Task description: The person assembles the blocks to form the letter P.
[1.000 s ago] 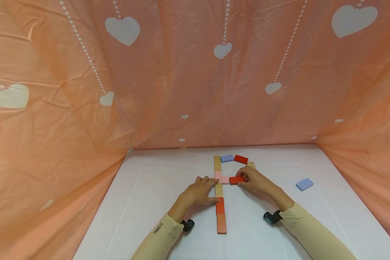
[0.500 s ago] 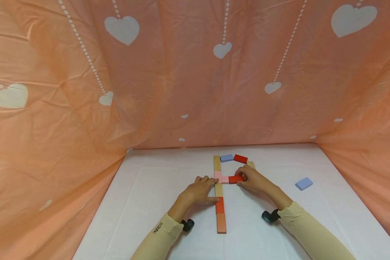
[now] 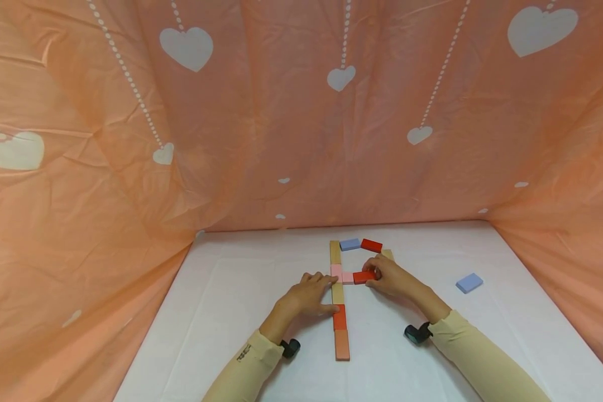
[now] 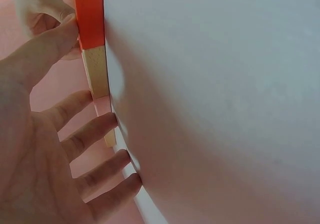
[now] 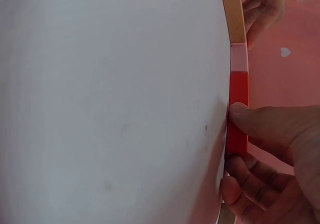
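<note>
My right hand (image 3: 392, 276) pinches a flat red wooden block (image 3: 363, 277) between thumb and fingers. The block's left end meets a short pink block (image 3: 348, 278), which juts sideways from an upright column. That column runs from a tan block (image 3: 335, 252) at the far end, through pink, tan (image 3: 338, 293) and orange-red (image 3: 339, 318), to a terracotta block (image 3: 341, 345) nearest me. My left hand (image 3: 309, 295) rests along the column's left side, fingers spread. Its thumb lies at the orange-red block (image 4: 91, 16) and its index fingertip at the pink one.
A blue block (image 3: 350, 244), a dark red block (image 3: 371, 245) and a partly hidden tan block (image 3: 388, 254) curve rightward from the column's far end. One loose blue block (image 3: 469, 283) lies on the white tabletop (image 3: 231, 279) at right. An orange curtain (image 3: 301, 139) stands behind.
The red block has slid slightly left with my right hand, closing the narrow gap to the short pink block. My left hand has stayed in place.
</note>
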Tool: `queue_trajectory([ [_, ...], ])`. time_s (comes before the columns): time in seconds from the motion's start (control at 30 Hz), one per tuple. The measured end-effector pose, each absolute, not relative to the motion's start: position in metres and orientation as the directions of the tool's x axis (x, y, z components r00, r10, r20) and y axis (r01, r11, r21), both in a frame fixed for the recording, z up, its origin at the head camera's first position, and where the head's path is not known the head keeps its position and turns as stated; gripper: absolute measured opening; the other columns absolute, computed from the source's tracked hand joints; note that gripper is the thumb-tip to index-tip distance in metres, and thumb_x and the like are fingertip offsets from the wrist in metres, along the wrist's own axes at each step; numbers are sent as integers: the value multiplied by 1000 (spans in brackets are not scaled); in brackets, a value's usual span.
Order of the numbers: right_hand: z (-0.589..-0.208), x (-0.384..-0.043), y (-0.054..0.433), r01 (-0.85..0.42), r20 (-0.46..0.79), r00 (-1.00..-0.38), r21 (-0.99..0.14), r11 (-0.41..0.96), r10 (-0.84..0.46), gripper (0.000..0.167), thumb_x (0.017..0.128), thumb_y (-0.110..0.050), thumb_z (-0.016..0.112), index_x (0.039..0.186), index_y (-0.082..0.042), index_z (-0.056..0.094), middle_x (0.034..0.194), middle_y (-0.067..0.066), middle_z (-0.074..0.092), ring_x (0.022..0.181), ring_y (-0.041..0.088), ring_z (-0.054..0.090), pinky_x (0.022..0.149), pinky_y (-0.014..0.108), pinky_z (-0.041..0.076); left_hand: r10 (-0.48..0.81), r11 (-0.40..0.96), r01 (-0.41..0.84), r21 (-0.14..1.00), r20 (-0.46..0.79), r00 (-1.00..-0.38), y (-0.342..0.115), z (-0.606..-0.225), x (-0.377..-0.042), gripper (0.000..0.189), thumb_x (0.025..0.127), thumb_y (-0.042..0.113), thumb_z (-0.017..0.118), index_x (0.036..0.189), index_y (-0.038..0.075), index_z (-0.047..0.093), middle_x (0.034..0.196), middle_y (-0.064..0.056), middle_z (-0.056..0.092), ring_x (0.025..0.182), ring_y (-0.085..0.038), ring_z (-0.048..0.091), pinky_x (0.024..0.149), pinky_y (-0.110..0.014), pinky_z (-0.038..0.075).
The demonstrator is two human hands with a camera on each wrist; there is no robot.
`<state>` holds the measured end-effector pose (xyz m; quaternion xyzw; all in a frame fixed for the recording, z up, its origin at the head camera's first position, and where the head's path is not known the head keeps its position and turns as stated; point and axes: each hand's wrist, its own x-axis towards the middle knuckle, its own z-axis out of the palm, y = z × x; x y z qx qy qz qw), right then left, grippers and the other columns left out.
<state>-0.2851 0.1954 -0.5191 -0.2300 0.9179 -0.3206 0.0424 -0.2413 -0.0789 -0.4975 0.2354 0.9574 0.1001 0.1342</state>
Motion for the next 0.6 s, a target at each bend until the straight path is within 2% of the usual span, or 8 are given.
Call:
queue_trajectory([
  [0.4, -517, -283, 195, -383, 63, -895, -612, 692, -441, 27, 92, -9, 84, 116, -7, 71, 100, 3, 59, 90, 19, 56, 78, 30, 54, 480, 868, 427, 253, -209, -852, -79, -502, -243, 82, 95, 55, 78, 163, 24, 46, 153, -7, 54, 138, -31, 49, 108, -51, 55],
  [0.6, -517, -282, 197, -353, 41, -903, -636, 686, -427, 30, 93, -10, 85, 119, -7, 70, 103, 4, 61, 94, 21, 57, 82, 34, 55, 481, 868, 431, 246, -207, -852, -80, -501, -243, 81, 95, 56, 77, 163, 25, 46, 153, -7, 54, 138, -31, 49, 108, -52, 54],
])
